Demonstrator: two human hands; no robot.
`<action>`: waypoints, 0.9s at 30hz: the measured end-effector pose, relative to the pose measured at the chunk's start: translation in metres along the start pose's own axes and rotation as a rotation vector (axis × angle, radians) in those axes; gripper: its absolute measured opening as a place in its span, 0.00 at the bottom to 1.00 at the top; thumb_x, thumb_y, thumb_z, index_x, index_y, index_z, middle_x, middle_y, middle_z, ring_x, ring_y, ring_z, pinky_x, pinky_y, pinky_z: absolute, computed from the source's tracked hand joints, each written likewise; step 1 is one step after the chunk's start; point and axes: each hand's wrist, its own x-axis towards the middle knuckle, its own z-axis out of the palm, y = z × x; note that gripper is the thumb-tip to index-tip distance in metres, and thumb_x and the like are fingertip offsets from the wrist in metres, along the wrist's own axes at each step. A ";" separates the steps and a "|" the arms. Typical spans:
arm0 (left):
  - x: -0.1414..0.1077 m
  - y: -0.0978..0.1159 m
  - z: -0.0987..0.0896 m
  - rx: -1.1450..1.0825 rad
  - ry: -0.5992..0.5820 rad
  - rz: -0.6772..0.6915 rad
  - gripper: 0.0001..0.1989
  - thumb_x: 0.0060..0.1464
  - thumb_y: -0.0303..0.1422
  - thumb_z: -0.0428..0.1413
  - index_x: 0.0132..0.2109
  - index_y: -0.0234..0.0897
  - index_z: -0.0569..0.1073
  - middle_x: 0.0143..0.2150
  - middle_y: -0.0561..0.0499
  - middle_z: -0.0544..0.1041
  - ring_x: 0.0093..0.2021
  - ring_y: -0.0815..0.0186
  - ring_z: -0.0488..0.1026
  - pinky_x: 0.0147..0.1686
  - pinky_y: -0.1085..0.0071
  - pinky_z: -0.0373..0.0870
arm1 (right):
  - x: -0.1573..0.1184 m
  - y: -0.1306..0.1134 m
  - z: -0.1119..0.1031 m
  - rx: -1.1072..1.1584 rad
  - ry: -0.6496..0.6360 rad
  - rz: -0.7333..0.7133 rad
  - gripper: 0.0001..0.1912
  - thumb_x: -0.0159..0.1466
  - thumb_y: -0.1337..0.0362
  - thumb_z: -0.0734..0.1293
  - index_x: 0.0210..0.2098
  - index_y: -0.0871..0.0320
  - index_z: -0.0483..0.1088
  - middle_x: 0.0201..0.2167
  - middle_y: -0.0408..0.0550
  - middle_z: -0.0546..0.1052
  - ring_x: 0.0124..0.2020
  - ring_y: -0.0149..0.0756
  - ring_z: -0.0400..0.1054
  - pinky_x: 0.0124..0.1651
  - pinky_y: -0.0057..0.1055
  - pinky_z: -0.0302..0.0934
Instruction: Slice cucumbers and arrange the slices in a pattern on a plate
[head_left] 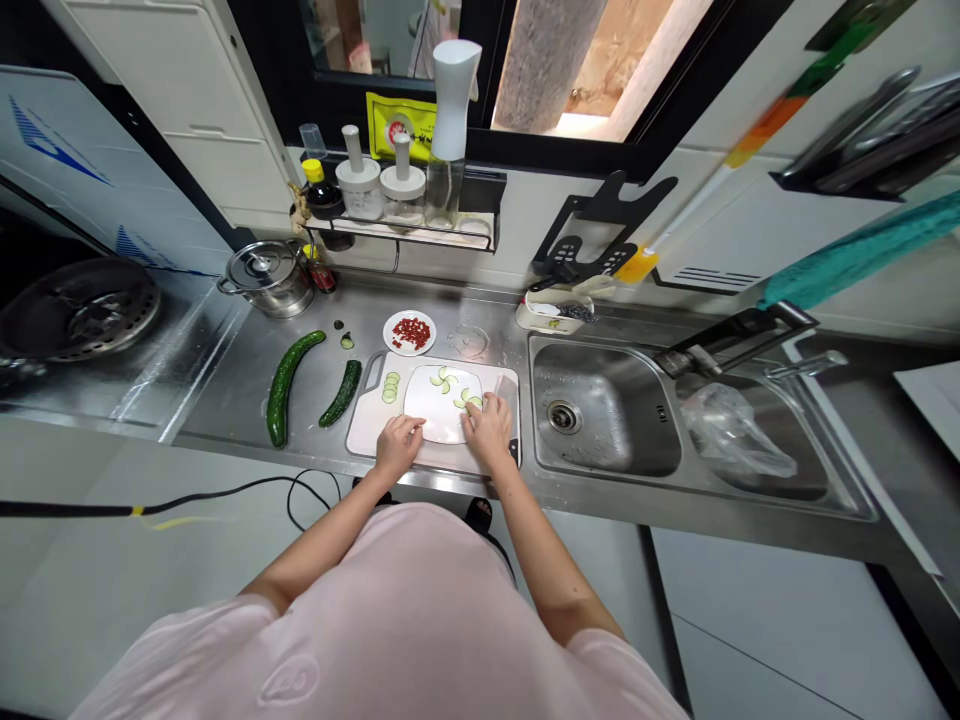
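A white square plate [442,432] rests on the pale cutting board [367,425]. Thin cucumber slices [443,380] form a small pinwheel on the plate's upper middle, with more slices near its right side. There the fingertips of my right hand [489,432] are closed on a cucumber slice [471,399]. My left hand [397,447] is by the plate's lower left rim, fingers curled together; what they pinch, if anything, is too small to see. A short row of overlapping slices [390,387] lies on the board's left. A knife [513,405] lies along the right edge, partly behind my right hand.
Left of the board lie a whole cucumber [289,388] and a cut cucumber [341,394]. Behind it is a plate of chopped red pieces [411,332]. A steel pot [268,280] stands back left; the sink [600,430] is at right, beneath a black faucet [727,340].
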 end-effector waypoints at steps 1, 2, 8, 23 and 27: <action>0.000 -0.001 0.000 0.002 0.006 -0.004 0.12 0.58 0.30 0.48 0.44 0.41 0.74 0.39 0.49 0.75 0.42 0.66 0.69 0.44 0.70 0.66 | 0.000 0.000 0.001 -0.005 0.002 -0.003 0.17 0.63 0.56 0.59 0.47 0.53 0.71 0.55 0.54 0.58 0.55 0.50 0.46 0.54 0.44 0.45; 0.000 -0.002 -0.001 0.005 0.013 -0.007 0.12 0.58 0.30 0.48 0.44 0.41 0.75 0.39 0.49 0.75 0.42 0.66 0.69 0.44 0.70 0.66 | 0.000 0.000 0.001 -0.009 0.007 -0.007 0.17 0.63 0.56 0.59 0.48 0.53 0.71 0.55 0.54 0.59 0.55 0.50 0.46 0.54 0.44 0.46; 0.000 -0.005 -0.002 0.011 0.045 -0.008 0.12 0.57 0.29 0.48 0.43 0.40 0.75 0.38 0.50 0.75 0.41 0.66 0.69 0.43 0.71 0.66 | 0.003 0.000 0.002 -0.001 0.008 -0.022 0.18 0.64 0.56 0.58 0.49 0.53 0.70 0.55 0.54 0.58 0.55 0.50 0.46 0.55 0.43 0.45; 0.025 -0.037 -0.018 0.148 0.207 -0.233 0.11 0.55 0.31 0.50 0.43 0.41 0.76 0.39 0.48 0.75 0.40 0.63 0.70 0.42 0.69 0.65 | 0.002 -0.003 0.001 0.057 0.088 0.008 0.20 0.63 0.55 0.59 0.52 0.55 0.68 0.54 0.55 0.59 0.55 0.49 0.47 0.55 0.43 0.46; 0.028 -0.044 -0.021 0.151 0.239 -0.279 0.12 0.54 0.31 0.50 0.43 0.41 0.75 0.40 0.49 0.75 0.40 0.63 0.70 0.41 0.69 0.65 | -0.008 -0.009 -0.004 0.099 0.135 0.034 0.19 0.63 0.56 0.59 0.51 0.55 0.68 0.54 0.55 0.59 0.55 0.49 0.47 0.56 0.43 0.46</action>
